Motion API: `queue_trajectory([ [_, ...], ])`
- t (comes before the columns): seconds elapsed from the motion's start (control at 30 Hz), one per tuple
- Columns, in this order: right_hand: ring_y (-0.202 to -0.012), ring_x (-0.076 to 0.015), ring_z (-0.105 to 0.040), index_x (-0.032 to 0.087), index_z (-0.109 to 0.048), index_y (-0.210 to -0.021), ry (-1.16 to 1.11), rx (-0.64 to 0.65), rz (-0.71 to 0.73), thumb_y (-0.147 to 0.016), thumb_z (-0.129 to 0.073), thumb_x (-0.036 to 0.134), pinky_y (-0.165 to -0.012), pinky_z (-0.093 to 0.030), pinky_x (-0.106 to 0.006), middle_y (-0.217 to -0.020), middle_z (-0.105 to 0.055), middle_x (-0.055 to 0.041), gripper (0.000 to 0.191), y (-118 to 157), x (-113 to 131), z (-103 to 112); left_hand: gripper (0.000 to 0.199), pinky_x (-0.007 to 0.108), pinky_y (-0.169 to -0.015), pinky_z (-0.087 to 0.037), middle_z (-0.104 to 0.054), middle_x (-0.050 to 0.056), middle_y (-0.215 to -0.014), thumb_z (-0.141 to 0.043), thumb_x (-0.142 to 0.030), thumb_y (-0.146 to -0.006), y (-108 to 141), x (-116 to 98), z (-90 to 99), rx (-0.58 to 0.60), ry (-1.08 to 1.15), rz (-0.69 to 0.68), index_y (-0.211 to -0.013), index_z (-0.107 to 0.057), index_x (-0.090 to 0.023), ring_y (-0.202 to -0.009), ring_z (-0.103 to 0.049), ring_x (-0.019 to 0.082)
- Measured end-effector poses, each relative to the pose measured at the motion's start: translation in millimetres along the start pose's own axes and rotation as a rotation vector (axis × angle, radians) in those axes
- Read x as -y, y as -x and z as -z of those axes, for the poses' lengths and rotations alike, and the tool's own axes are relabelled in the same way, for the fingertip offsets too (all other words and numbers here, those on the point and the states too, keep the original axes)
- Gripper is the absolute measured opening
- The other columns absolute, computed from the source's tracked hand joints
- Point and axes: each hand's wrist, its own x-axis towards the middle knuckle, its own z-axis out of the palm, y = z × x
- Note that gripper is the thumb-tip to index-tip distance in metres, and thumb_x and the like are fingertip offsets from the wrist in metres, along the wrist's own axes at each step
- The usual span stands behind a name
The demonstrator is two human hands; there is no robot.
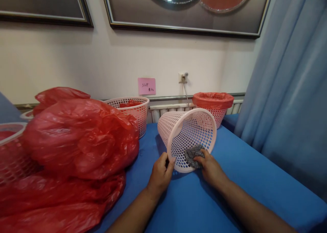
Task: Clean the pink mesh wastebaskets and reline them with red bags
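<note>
A pink perforated plastic wastebasket (167,124) lies tipped on its side, its round mouth turned toward me. My left hand (162,170) grips the lower left of its rim, thumb inside the mouth. A grey cloth (193,155) is bunched in my right hand (211,166), just inside the lower right of the mouth against the inner wall. Parts of the right fingers are hidden by the cloth.
Large crumpled red plastic bags (84,141) fill the left of the blue surface (184,202). Behind stand another pink basket (143,115) and a basket lined with a red bag (213,100). A blue curtain (288,90) hangs at the right.
</note>
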Motion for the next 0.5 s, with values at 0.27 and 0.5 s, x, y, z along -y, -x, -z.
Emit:
queue_trajectory([
  [0.27, -0.122, -0.0375, -0.064, 0.011, -0.077, -0.118, 0.019, -0.339, -0.117, -0.08, -0.058, 0.01, -0.11, -0.051, -0.059, -0.135, -0.056, -0.0231, 0.043, -64, -41, 74, 0.027, 0.032, -0.068, -0.043, -0.058, -0.002, -0.075, -0.051, -0.041, -0.101, -4, -3, 4.7, 0.041, -0.021, -0.011, -0.084, -0.057, -0.022, -0.069, -0.055, 0.019],
  [0.5, -0.125, -0.0306, -0.061, 0.02, -0.078, -0.114, -0.282, -0.61, 0.0, -0.07, -0.06, 0.007, -0.117, -0.046, -0.052, -0.124, -0.059, -0.0119, 0.049, -136, 39, 102, 0.024, 0.038, -0.08, -0.051, -0.069, 0.006, -0.091, -0.05, -0.04, -0.103, 1, -7, -2.1, 0.108, -0.002, -0.027, -0.095, -0.062, -0.02, -0.085, -0.065, 0.024],
])
